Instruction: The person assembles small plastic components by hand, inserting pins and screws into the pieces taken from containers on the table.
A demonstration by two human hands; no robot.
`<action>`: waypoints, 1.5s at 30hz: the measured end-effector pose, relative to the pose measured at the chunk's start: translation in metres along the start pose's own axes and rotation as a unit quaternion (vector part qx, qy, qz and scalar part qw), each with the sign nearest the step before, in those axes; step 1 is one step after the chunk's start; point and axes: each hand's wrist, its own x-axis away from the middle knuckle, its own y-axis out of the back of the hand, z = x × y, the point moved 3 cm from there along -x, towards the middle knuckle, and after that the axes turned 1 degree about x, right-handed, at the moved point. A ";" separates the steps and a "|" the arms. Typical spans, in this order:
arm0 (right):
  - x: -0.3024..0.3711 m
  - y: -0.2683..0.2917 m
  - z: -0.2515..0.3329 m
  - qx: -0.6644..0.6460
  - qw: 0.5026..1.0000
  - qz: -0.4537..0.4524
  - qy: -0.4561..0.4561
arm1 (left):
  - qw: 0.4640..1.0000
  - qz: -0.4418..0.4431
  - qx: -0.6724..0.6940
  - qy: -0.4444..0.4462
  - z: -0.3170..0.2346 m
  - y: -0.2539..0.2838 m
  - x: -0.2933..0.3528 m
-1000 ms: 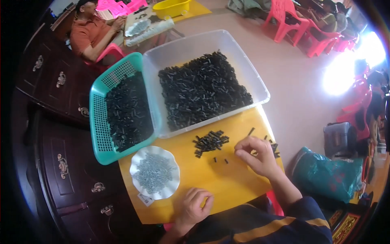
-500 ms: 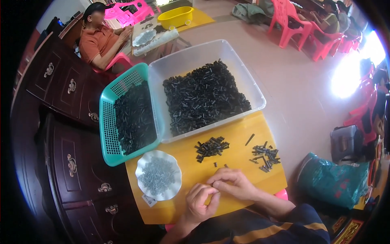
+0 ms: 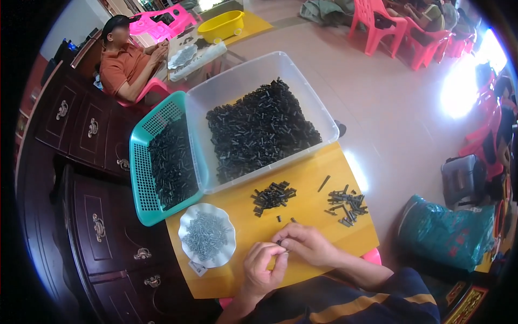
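Close to the table's near edge, my left hand [image 3: 263, 267] and my right hand [image 3: 307, 244] meet at the fingertips, both pinched closed. A small black piece [image 3: 279, 243] shows between the right fingertips. Whatever the left fingers grip is too small and covered to make out. Just beyond the hands lie two loose short black pieces. Farther off is a heap of short black tubes [image 3: 273, 197]. At the right is a looser pile of longer black pieces [image 3: 348, 205], with one long black stick [image 3: 324, 183] beside it. To the left sits a scalloped white dish [image 3: 187, 254] of thin silvery pins [image 3: 206, 236].
A clear plastic bin [image 3: 330, 121] and a green basket [image 3: 141, 178], both full of black pieces, occupy the table's far side. Dark wooden drawers [image 3: 86, 200] stand at left. A teal bag [image 3: 440, 235] rests on the floor at right. Another person [image 3: 120, 73] sits working beyond.
The view has shifted slightly, moving the table's contents a little leftward. Both hands keep their fingertips together, and a dark piece now shows between the right fingers.
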 end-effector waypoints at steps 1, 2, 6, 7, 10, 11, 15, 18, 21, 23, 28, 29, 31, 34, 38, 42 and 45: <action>0.001 -0.001 0.001 -0.001 1.000 -0.001 0.000 | 1.000 0.001 -0.001 0.000 0.000 0.000 0.001; 0.001 -0.002 0.003 -0.006 1.000 -0.009 -0.007 | 1.000 0.001 -0.001 0.001 0.000 0.000 0.001; 0.001 -0.003 0.005 0.016 0.999 -0.028 0.023 | 1.000 -0.008 0.009 0.019 -0.002 0.002 0.001; -0.001 -0.003 0.006 -0.037 0.999 -0.019 -0.035 | 1.000 -0.019 0.000 0.019 -0.002 0.005 -0.002; 0.000 -0.007 0.001 -0.136 0.987 -0.002 -0.090 | 0.998 -0.041 -0.028 0.046 0.008 0.015 -0.003; 0.002 -0.008 -0.001 -0.151 0.985 -0.008 -0.088 | 0.997 -0.047 -0.040 0.049 0.009 0.018 -0.006; 0.001 -0.001 0.001 -0.133 0.989 -0.022 -0.064 | 0.998 -0.048 -0.037 0.032 0.012 0.023 -0.014; 0.001 -0.002 -0.003 -0.156 0.985 -0.020 -0.066 | 0.997 -0.050 -0.034 0.038 0.017 0.022 -0.011; 0.002 -0.004 -0.004 -0.186 0.979 -0.025 -0.075 | 0.998 -0.035 -0.027 0.054 0.017 0.020 -0.011; 0.003 -0.004 -0.004 -0.196 0.977 -0.027 -0.083 | 0.998 -0.026 -0.023 0.055 0.017 0.019 -0.011; 0.005 -0.003 -0.007 -0.200 0.975 -0.025 -0.092 | 0.999 0.005 -0.015 0.052 0.014 0.016 -0.012; 0.005 -0.002 -0.007 -0.181 0.979 -0.020 -0.092 | 0.999 0.009 -0.023 0.047 0.013 0.015 -0.012; 0.004 0.000 -0.007 -0.163 0.982 -0.017 -0.093 | 0.999 0.016 -0.030 0.041 0.014 0.014 -0.012; 0.004 0.002 -0.008 -0.193 0.976 0.010 -0.103 | 0.997 0.027 0.014 0.070 0.021 0.015 -0.007; 0.003 0.005 -0.005 -0.279 0.952 0.089 -0.086 | 0.948 0.052 0.249 0.191 0.033 0.013 0.002; 0.003 0.014 -0.006 -0.370 0.921 0.083 -0.090 | 0.916 0.024 0.311 0.251 0.037 0.007 0.004; -0.001 0.026 -0.007 -0.390 0.913 -0.082 -0.087 | 0.991 0.057 -0.088 0.084 0.035 -0.007 -0.018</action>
